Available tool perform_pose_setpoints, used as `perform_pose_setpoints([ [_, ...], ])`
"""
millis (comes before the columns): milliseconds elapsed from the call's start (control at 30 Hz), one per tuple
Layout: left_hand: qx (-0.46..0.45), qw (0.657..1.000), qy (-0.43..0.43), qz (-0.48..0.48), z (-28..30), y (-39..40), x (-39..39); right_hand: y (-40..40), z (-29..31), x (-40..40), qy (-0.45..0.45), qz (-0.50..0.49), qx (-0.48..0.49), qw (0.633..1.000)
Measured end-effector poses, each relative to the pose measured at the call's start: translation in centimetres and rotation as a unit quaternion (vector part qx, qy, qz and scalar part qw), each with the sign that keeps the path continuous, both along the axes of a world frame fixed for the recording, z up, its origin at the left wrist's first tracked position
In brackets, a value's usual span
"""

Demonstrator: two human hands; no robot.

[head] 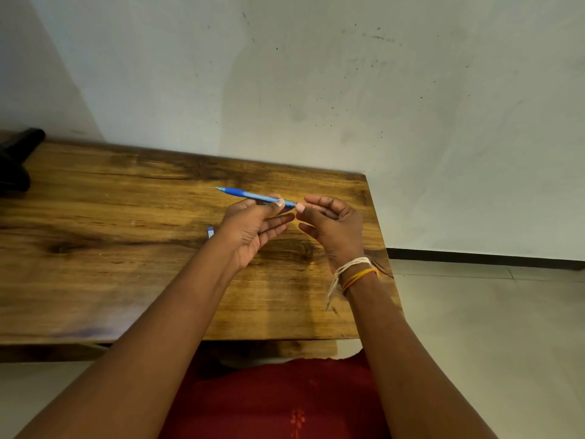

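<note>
**Clerk:** Entry one, the hands?

**Checker:** Left hand (pixel 256 226): thumb and forefinger pinch the blue pen (pixel 253 195) at mid-barrel, and the other fingers lie straight beneath it. Right hand (pixel 332 226): fingers curled, thumb tip at the pen's rear end. I cannot tell whether it actually grips the pen. White and orange threads (pixel 354 272) circle the right wrist.

**Clerk:** Location of the pen?

**Checker:** Held in the air above the wooden table (pixel 110 280), over its right part and nearer the far edge than the near one.

**Clerk:** Axis and heading?

**Checker:** The long axis runs nearly parallel to the far edge. The writing tip points left and slightly toward the wall (pixel 316 74), and the rear end points right, into the right hand.

**Clerk:** Edges and room?

**Checker:** The right edge of the table is near the right hand, with the floor (pixel 474 312) beyond it. The far edge meets the wall a little beyond the pen. To the left, the tabletop stretches well away from the hands.

**Clerk:** Other items?

**Checker:** A small blue piece (pixel 210 232) lies on the table just left of the left hand. A black object (pixel 19 160) sits at the far left corner, well apart from the hands. A red garment (pixel 278 400) shows below the near edge.
</note>
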State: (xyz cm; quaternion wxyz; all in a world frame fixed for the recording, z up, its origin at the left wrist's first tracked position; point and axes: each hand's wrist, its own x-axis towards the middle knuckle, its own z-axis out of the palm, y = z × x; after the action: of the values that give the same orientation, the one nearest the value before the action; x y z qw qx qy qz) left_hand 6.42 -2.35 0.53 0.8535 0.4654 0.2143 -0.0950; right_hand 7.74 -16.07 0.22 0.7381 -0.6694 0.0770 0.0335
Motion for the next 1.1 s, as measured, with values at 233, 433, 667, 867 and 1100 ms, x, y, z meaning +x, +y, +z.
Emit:
perform_pose_setpoints([
  [233,-0.002,1.000,0.004,0.011,-0.1,-0.4,-0.2,0.6,-0.2,-0.1,0.080,0.055,0.140,0.985],
  [433,-0.029,0.998,0.045,0.025,0.0,0.1,0.1,-0.4,-0.1,0.4,0.083,0.029,0.168,0.982],
  [667,-0.076,0.996,0.042,0.036,-0.1,-0.5,-0.2,-0.9,0.2,0.7,0.105,0.015,0.271,0.957],
  [867,-0.038,0.999,0.029,-0.022,-0.3,-1.6,-1.0,-0.4,0.1,0.8,0.109,0.043,0.375,0.920],
  [1100,-0.031,0.999,0.018,0.017,-0.1,-1.6,-1.3,0.1,0.5,0.4,0.127,0.066,0.397,0.906],
])
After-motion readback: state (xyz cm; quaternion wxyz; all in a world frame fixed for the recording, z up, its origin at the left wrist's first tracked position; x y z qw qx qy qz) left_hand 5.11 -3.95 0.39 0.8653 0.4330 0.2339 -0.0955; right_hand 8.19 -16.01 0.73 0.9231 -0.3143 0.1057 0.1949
